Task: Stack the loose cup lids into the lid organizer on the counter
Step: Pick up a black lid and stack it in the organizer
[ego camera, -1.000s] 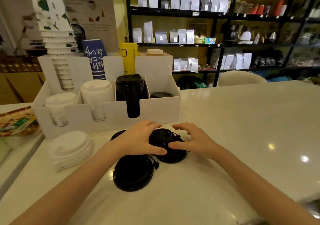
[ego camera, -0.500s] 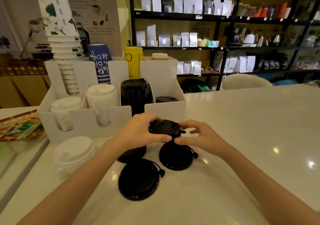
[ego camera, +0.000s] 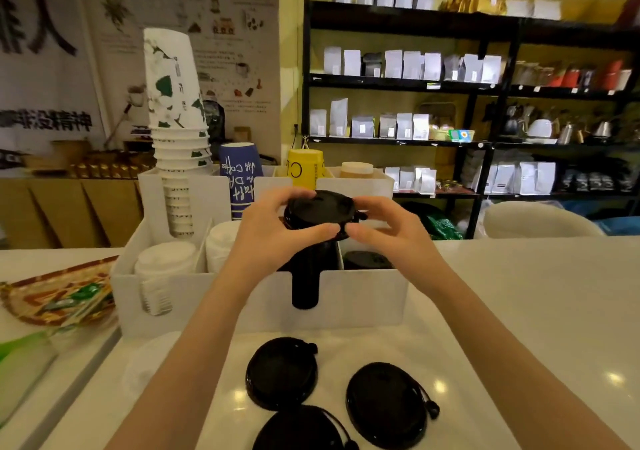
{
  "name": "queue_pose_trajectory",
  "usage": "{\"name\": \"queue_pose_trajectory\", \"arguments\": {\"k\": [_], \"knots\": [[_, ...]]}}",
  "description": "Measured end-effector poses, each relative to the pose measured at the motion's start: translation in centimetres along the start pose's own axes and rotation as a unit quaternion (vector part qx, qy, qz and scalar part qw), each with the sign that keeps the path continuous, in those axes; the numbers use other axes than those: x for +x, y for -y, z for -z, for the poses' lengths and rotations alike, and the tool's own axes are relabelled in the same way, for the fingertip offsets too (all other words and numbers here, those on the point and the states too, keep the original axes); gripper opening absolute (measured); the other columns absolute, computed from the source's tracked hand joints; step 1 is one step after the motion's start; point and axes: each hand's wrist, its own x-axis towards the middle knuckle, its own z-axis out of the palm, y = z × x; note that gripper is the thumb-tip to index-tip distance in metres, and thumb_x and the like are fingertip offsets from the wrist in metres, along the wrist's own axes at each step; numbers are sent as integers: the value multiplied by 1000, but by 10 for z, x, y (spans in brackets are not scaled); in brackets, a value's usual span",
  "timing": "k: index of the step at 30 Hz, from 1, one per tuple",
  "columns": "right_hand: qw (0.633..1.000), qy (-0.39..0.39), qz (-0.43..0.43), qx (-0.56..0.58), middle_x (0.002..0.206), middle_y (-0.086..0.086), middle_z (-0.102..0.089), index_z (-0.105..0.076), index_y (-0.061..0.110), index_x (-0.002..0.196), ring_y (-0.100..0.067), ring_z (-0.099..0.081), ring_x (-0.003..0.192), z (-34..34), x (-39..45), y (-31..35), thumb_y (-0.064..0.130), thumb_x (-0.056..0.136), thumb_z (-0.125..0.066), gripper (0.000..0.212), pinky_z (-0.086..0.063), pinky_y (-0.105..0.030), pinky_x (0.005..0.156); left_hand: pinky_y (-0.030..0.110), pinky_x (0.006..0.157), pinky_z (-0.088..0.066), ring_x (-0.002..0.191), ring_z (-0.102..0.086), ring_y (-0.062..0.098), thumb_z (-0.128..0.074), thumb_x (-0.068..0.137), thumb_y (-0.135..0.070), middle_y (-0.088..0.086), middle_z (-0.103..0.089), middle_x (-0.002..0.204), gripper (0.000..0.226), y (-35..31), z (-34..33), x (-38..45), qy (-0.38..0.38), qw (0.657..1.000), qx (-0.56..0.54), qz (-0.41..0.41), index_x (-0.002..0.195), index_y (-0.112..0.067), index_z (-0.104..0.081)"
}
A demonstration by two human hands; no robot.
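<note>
A black cup lid (ego camera: 320, 212) is held by both hands above the tall stack of black lids (ego camera: 306, 283) in the white lid organizer (ego camera: 363, 297). My left hand (ego camera: 277, 231) pinches the lid's left rim and my right hand (ego camera: 388, 231) its right rim. Three more black lids lie loose on the white counter in front of the organizer: one at the left (ego camera: 281, 373), one at the right (ego camera: 386, 404) and one nearest me (ego camera: 299, 430). A low stack of black lids (ego camera: 369, 260) sits in the organizer's right slot.
White lid stacks (ego camera: 164, 269) fill the organizer's left slots, with paper cup stacks (ego camera: 176, 113) behind them. A pile of white lids (ego camera: 145, 370) lies on the counter under my left forearm. A patterned tray (ego camera: 59, 293) sits at the left. Black shelves (ego camera: 485, 110) stand beyond the counter.
Both hands have lifted one black lid off the counter and carried it up and away, over the organizer's black stack. The camera has tilted up, so the loose lids appear lower.
</note>
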Motion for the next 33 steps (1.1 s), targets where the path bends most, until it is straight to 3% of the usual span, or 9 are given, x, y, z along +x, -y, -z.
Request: {"name": "queue_pose_trajectory", "arguments": {"k": [5, 8, 10, 15, 24, 26, 29, 31, 33], "knots": [[997, -60, -6, 39, 106, 14, -61, -61, 22, 104, -12, -57, 108, -21, 23, -9, 25, 83, -61, 21, -46, -37, 98, 25, 83, -48, 100, -54, 10, -77, 62, -37, -3, -62, 108, 52, 14, -15, 10, -107, 994, 14, 19, 107, -20, -59], [998, -60, -9, 35, 107, 12, -61, -60, 26, 105, -14, -56, 110, -31, 31, -22, 24, 85, -58, 20, -42, -44, 103, 15, 79, -44, 99, -53, 10, -75, 64, -37, -3, -61, 106, 51, 27, -22, 13, -128, 991, 24, 37, 108, -19, -58], [998, -58, -6, 29, 108, 7, -62, -60, 26, 107, -14, -56, 109, -36, 35, -30, 23, 88, -54, 20, -42, -43, 103, 19, 83, -45, 102, -54, 12, -73, 67, -37, -5, -59, 105, 50, 32, -28, 13, -122, 991, 22, 47, 111, -19, -57], [994, -33, -24, 97, 103, 9, -63, -58, 26, 110, -2, -54, 102, -41, 46, -39, 22, 94, -39, 25, -42, -20, 91, 31, 92, -46, 106, -52, 13, -70, 71, -37, -3, -60, 114, 49, 39, -36, 13, -92, 991, 83, 40, 115, -21, -53], [992, 7, -81, 95, 103, 10, -58, -58, 21, 117, 10, -48, 87, -43, 47, -49, 29, 96, -32, 35, -36, -1, 69, 19, 81, -37, 95, -46, 6, -70, 72, -31, 0, -63, 114, 42, 44, -26, 14, -70, 989, 118, 64, 111, -19, -58], [993, 8, -76, 90, 97, 12, -60, -61, 26, 107, 12, -52, 83, -43, 46, -49, 28, 96, -32, 31, -39, 2, 66, 18, 80, -36, 96, -45, 6, -70, 73, -30, 0, -62, 115, 43, 45, -23, 14, -59, 989, 109, 75, 112, -19, -58], [994, -2, -76, 76, 96, 2, -61, -62, 25, 99, 6, -53, 84, -44, 43, -47, 30, 96, -33, 30, -40, -2, 68, 20, 85, -37, 99, -46, 7, -70, 73, -27, 2, -61, 118, 43, 48, -19, 15, -36, 991, 86, 96, 113, -17, -57], [996, -10, -67, 51, 100, -12, -63, -65, 14, 99, -3, -55, 91, -43, 41, -45, 29, 95, -33, 35, -39, -1, 65, 22, 85, -39, 102, -48, 9, -69, 73, -26, 4, -61, 118, 43, 50, -18, 16, -18, 991, 80, 109, 114, -16, -58], [998, -13, -56, 27, 109, -26, -61, -62, -1, 104, -20, -54, 101, -42, 38, -43, 28, 96, -34, 41, -40, -12, 71, 21, 84, -39, 103, -48, 9, -69, 74, -27, 4, -60, 119, 44, 52, -18, 16, -7, 990, 83, 114, 114, -16, -57]]}}
